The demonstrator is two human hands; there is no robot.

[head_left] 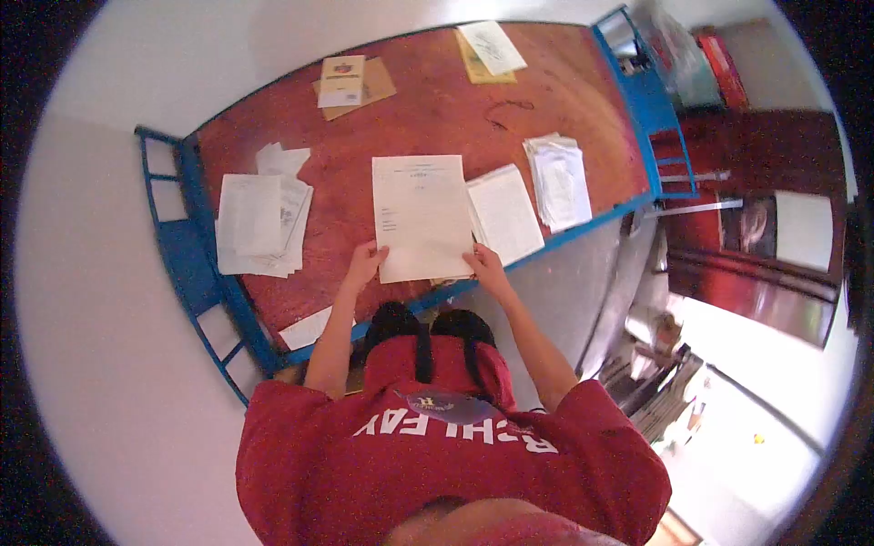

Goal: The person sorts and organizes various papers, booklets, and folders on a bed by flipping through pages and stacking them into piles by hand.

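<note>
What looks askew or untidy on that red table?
The loose white paper pile near the left hand looks untidy, its sheets fanned at different angles. A thin dark string-like thing lies curled on the bare red tabletop, away from any papers. I see no spill.

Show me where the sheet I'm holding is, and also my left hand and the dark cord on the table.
Sheet (pixel 421 214), head view, middle of the page.
Left hand (pixel 366 265), head view, middle of the hand.
Dark cord (pixel 512 104), head view, upper curve.

Loose papers (pixel 250 214) on table (pixel 364 136) at left, sheet (pixel 421 218) between, 2 piles (pixel 558 182) at right, other papers (pixel 343 82) behind
</note>
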